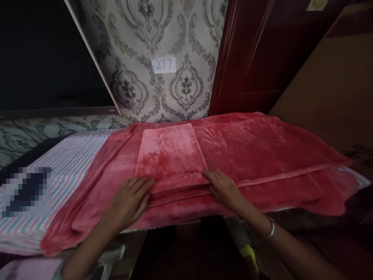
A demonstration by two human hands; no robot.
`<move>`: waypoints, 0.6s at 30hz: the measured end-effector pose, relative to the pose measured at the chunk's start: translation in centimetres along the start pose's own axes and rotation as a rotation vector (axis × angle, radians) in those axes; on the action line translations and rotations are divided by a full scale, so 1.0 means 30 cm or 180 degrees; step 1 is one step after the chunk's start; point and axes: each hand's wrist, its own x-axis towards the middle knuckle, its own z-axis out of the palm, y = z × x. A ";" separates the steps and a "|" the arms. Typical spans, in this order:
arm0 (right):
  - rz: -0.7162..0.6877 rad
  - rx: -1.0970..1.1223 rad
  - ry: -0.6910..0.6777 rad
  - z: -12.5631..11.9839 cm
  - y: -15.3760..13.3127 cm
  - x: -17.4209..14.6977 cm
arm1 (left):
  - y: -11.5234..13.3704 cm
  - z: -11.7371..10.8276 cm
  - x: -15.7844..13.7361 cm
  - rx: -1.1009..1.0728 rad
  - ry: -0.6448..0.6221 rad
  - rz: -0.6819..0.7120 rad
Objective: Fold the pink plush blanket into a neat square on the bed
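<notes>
A pinkish-red plush cloth [171,153], folded into a rectangle of several layers, lies on a larger red plush blanket [250,146]. My left hand [128,200] is at the near left corner of the folded cloth, its fingers bent over the edge and the thumb low in front. At the near right corner, my right hand [223,188] pinches the layers, with fingertips on top and the thumb hidden below. A silvery bracelet [271,228] circles the right wrist.
Under the blanket is a striped sheet [78,155]. A large dark screen [52,58] stands at the back left. Patterned wallpaper with a paper label reading 277 [163,65], a dark red wooden panel [247,58] and a cardboard box [329,81] border the far side.
</notes>
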 end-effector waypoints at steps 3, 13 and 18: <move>-0.0012 -0.0004 -0.0022 0.009 0.004 -0.008 | 0.098 0.049 0.109 -0.0122 -0.0143 0.0094; 0.0233 0.0000 -0.0182 -0.091 -0.032 0.017 | 0.265 0.232 0.125 -0.0083 -0.0321 0.0118; 0.0078 -0.0060 -0.0024 -0.043 -0.111 0.132 | 0.262 0.227 0.119 0.0001 -0.0277 0.0084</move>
